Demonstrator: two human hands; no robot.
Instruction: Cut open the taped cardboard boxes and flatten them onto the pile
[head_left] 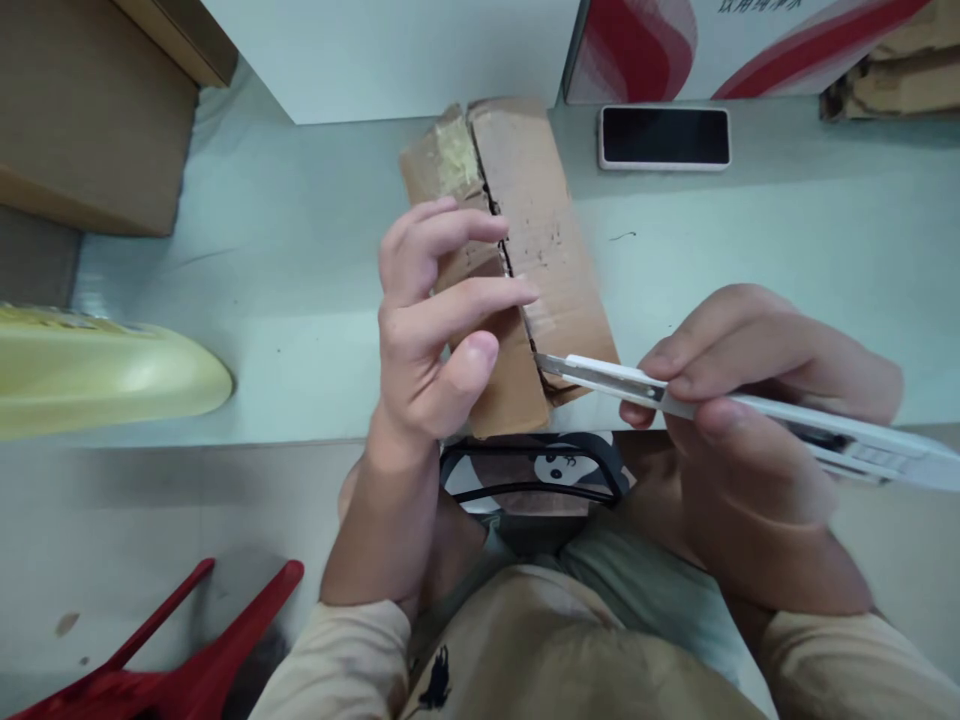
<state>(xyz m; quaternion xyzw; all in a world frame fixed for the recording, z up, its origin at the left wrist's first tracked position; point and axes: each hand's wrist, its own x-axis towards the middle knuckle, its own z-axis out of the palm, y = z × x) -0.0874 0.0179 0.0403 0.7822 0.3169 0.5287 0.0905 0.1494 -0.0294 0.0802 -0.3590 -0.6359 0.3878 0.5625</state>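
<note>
A piece of brown cardboard [555, 240] lies on the pale table, with a dark, ragged slit running down its length and a yellowish taped patch at its upper left. My left hand [442, 310] is over its left part, fingers apart and bent, with two fingertips at the slit. In my right hand [750, 390] is a white utility knife [780, 412], held between thumb and fingers. The knife's extended blade points left, its tip at the lower part of the slit.
A phone [665, 137] lies behind the cardboard to the right. White boxes [420, 50] stand at the back, brown boxes [90, 110] at the back left. A yellow object [112, 375] is on the left, a red stool [202, 650] at the lower left.
</note>
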